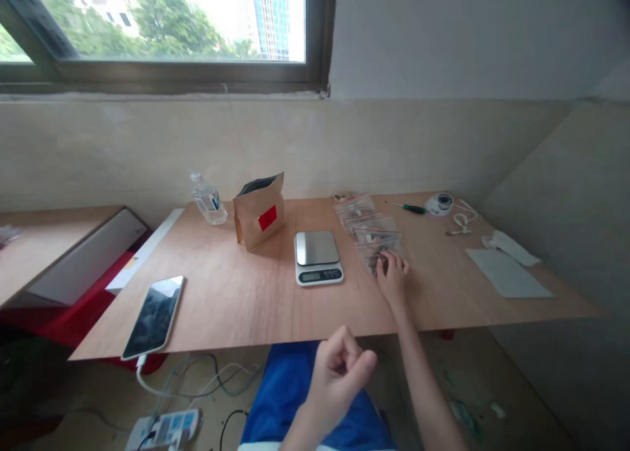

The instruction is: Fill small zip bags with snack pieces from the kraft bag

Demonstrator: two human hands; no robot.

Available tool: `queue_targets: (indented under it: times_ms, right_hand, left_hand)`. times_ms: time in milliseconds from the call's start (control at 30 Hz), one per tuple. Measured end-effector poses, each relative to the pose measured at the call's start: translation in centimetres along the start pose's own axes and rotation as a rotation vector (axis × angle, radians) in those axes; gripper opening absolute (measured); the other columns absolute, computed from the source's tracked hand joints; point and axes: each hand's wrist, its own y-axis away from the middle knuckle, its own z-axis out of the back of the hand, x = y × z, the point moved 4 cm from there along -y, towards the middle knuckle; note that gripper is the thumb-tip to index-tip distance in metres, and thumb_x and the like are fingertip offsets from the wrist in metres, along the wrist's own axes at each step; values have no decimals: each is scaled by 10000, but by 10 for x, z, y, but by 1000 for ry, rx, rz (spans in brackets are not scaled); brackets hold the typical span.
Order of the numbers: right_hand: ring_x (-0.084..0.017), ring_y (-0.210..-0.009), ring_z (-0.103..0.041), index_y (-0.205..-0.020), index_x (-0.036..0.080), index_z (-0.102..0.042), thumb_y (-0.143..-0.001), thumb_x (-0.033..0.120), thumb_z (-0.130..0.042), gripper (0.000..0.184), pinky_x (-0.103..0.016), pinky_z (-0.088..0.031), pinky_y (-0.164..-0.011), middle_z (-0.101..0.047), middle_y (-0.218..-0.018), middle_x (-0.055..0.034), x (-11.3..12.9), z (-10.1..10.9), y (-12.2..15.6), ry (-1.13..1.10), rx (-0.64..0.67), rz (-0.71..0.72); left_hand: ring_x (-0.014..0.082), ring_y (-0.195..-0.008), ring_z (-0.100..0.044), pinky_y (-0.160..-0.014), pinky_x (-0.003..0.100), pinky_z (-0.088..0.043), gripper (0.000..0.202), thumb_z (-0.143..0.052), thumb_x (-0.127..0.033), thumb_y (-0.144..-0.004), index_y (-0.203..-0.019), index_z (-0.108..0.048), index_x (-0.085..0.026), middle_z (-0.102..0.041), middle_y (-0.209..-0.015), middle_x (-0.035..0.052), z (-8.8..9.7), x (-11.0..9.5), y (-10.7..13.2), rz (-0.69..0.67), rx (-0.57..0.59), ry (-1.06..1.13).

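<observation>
On the wooden table (236, 306), from the left, lie a phone (154, 316), a water bottle (207, 199), a brown paper bag (259, 211) and a small scale (317, 257). The left hand (339, 365) hovers below the table edge, fingers loosely curled on nothing. Right of the scale, the right hand (392, 275) rests on the nearest of a row of small clear bags (367, 224), fingertips bent onto it; whether it grips the bag I cannot tell.
</observation>
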Motion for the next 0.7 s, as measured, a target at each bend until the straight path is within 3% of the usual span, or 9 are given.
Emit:
queue_targets:
  times_ms: [167,300,400,533,700]
  right_hand:
    - [-253,-1054,-490,-1037,163,-585,-877,289,-422,261,-416,-351,-927,-623,-1100,-124,3,5,1,-21,0,-14]
    - [-250,-1053,-486,-1034,161,-589,-876,298,-422,267,-418,-351,-922,-616,-1111,-129,3,5,1,-26,7,-31]
    - [-247,-1060,-493,-1030,158,-592,-878,292,-417,268,-419,-349,-923,-615,-1104,-136,3,5,0,-34,17,-30]
    - [-252,-1044,-505,-1016,162,-600,-875,280,-417,259,-425,-353,-910,-616,-1098,-138,3,6,0,-26,34,-46]
    - [-250,-1048,-509,-1017,166,-595,-874,279,-423,251,-419,-351,-920,-630,-1077,-128,5,7,-1,-45,23,-31]
  left_hand:
    - [79,-451,-220,-440,232,-187,467,-449,-530,-844,-547,-304,-200,-254,-501,-62,99,19,-11,62,-467,-327]
    - [115,-483,-332,-498,241,-276,416,-391,-514,-859,-580,-360,-207,-308,-502,-53,164,19,-35,28,-689,-599]
    - [166,-595,-491,-581,263,-353,366,-377,-484,-859,-643,-473,-204,-486,-576,-17,183,27,-48,87,-618,-830]
    - [195,-646,-560,-616,293,-394,339,-378,-473,-861,-771,-562,-202,-565,-642,4,187,39,-50,157,-520,-914]
    - [189,-661,-582,-579,311,-460,332,-403,-453,-846,-974,-520,-171,-590,-820,50,202,37,-57,152,-679,-796]
